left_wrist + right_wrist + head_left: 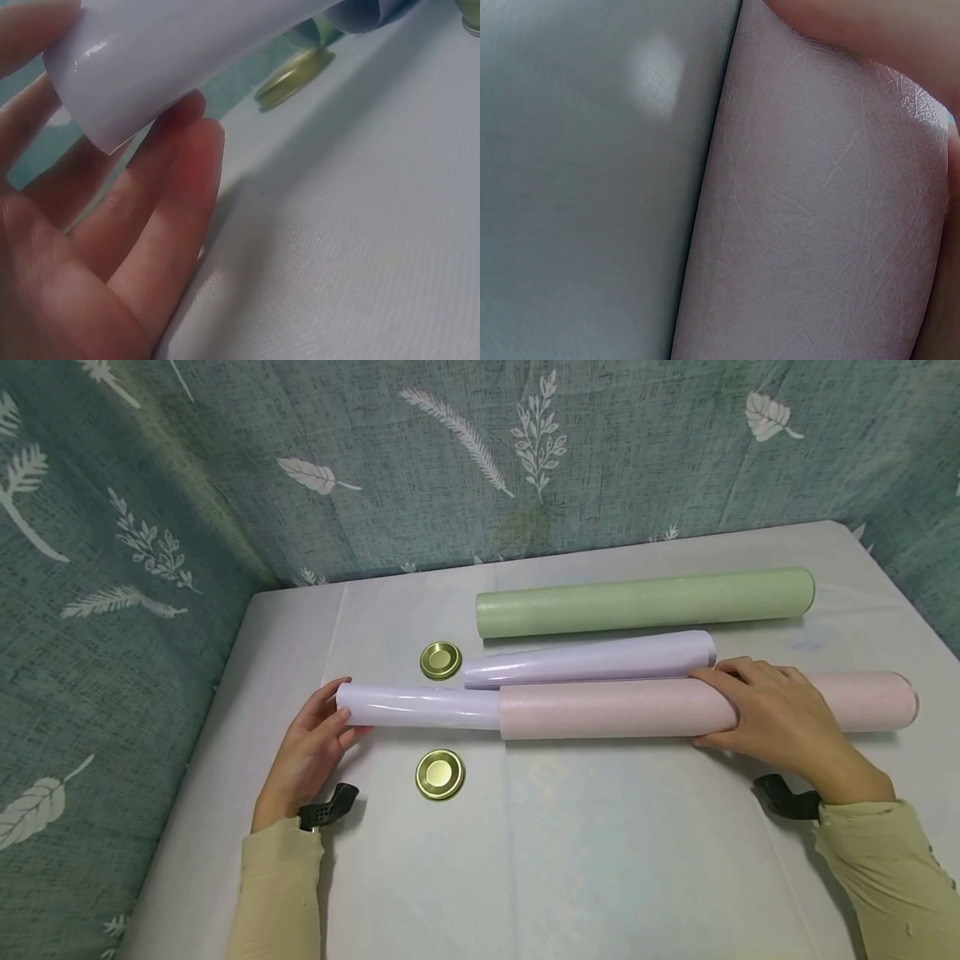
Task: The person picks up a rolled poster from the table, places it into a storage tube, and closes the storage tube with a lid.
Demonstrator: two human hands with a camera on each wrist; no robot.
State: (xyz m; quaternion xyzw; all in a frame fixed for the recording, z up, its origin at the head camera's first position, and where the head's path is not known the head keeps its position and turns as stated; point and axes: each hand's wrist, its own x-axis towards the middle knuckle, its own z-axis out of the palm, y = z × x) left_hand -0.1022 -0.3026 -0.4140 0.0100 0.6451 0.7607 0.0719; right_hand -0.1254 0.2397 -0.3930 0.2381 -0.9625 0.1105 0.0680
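My left hand holds the outer end of a glossy pale-lavender rolled sheet, thumb on one side and fingers behind and below. In the left wrist view that rolled sheet hangs above the tabletop between thumb and fingers. Its other end sits inside the open left end of a pink tube. My right hand grips the pink tube right of its middle, thumb and fingers around it. Close up in the right wrist view, the pink tube shows a creased, fibrous surface and lies on the white cloth.
Behind the pink tube lies a second lavender roll, and farther back a green tube. Two gold lids rest on the white tabletop: a back lid and a front lid. A leaf-patterned curtain borders the table.
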